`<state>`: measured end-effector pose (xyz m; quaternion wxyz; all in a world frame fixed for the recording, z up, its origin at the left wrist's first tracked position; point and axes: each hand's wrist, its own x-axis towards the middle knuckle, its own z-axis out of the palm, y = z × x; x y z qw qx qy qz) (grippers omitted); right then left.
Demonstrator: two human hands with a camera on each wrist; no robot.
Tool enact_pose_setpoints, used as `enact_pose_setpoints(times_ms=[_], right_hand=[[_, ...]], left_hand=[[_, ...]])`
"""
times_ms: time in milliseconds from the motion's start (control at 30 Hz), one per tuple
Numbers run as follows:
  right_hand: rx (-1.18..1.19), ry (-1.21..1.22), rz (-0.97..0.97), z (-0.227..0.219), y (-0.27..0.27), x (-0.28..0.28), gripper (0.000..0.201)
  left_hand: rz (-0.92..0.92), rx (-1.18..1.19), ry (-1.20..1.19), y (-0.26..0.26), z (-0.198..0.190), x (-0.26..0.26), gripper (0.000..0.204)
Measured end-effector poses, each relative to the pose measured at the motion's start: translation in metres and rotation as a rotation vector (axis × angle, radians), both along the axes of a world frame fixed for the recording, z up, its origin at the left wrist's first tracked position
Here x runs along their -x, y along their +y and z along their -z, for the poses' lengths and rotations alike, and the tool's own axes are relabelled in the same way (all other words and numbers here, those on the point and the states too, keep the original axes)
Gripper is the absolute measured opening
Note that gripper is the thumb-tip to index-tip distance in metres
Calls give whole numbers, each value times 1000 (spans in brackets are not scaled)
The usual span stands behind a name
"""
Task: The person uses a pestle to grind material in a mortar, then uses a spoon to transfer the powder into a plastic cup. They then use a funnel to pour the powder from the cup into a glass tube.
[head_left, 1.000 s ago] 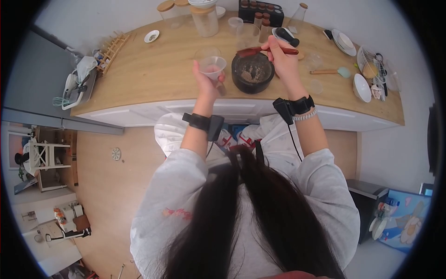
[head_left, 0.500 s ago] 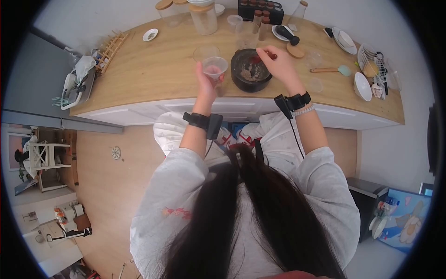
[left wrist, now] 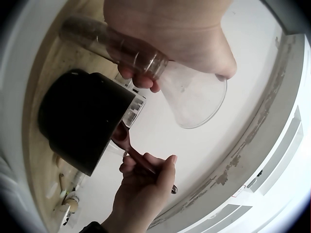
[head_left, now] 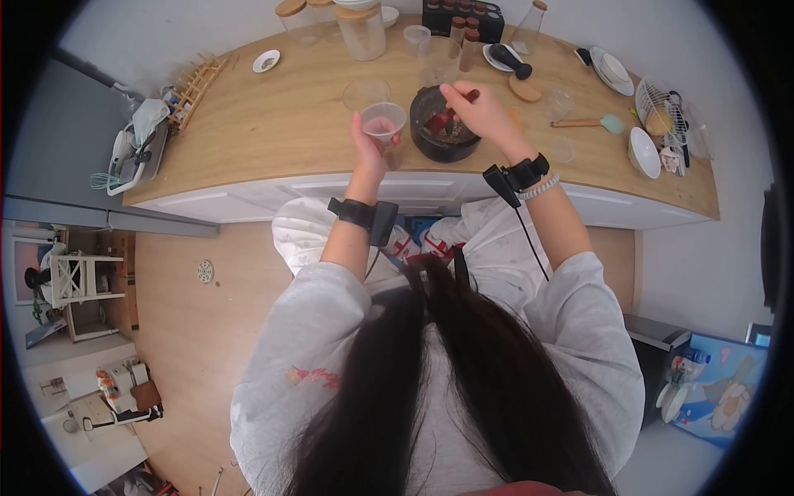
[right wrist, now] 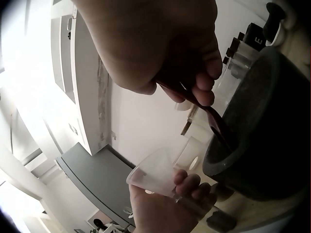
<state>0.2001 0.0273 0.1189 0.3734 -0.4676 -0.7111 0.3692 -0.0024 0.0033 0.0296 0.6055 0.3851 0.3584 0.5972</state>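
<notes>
My left hand [head_left: 367,153] grips a slim clear glass tube [left wrist: 90,36], with a translucent funnel [left wrist: 197,97] set in its mouth. Powder shows low in the tube [right wrist: 221,221] in the right wrist view. Just right of it on the counter stands a dark stone mortar [head_left: 445,153] with brownish ground stuff inside. My right hand [head_left: 488,117] holds a reddish-brown spoon [left wrist: 141,159] by its handle over the mortar's rim. The spoon's bowl is down inside the mortar, partly hidden by the wall in the wrist views.
Behind the mortar are a clear glass jar [head_left: 438,62], brown-capped tubes [head_left: 468,50] and a black pestle [head_left: 513,63] on a white dish. A spatula [head_left: 579,123], a white bowl [head_left: 644,155] and a wire basket [head_left: 659,107] lie rightward. A small dish [head_left: 265,61] sits at left.
My right hand has moved left and turned, lowering the spoon from above the mortar's far rim into it. The left hand with tube and funnel has barely moved.
</notes>
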Motion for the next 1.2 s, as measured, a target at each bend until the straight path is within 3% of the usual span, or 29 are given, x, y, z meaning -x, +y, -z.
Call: enact_pose_setpoints(times_ms=[67, 300, 633, 800, 1000, 1100, 1200], right_hand=[[167, 204, 71, 2, 12, -6, 37], [364, 371, 91, 30, 35, -34, 36], [451, 476, 116, 27, 29, -44, 34], [515, 604, 132, 24, 22, -52, 32], [422, 735, 8, 1, 1, -42, 26], [138, 417, -188, -20, -22, -22, 17], [33, 204, -272, -33, -46, -6, 12]], left_hand=[[-3, -2, 11, 0, 1, -1, 71], [-24, -55, 96, 2, 4, -3, 70], [-129, -42, 167, 4, 7, -6, 69], [-212, -83, 128, 4, 15, -11, 56], [-266, -140, 234, 1, 19, -16, 52], [-268, -149, 177, 3, 27, -18, 51], [-227, -153, 51, 3, 26, -20, 50]])
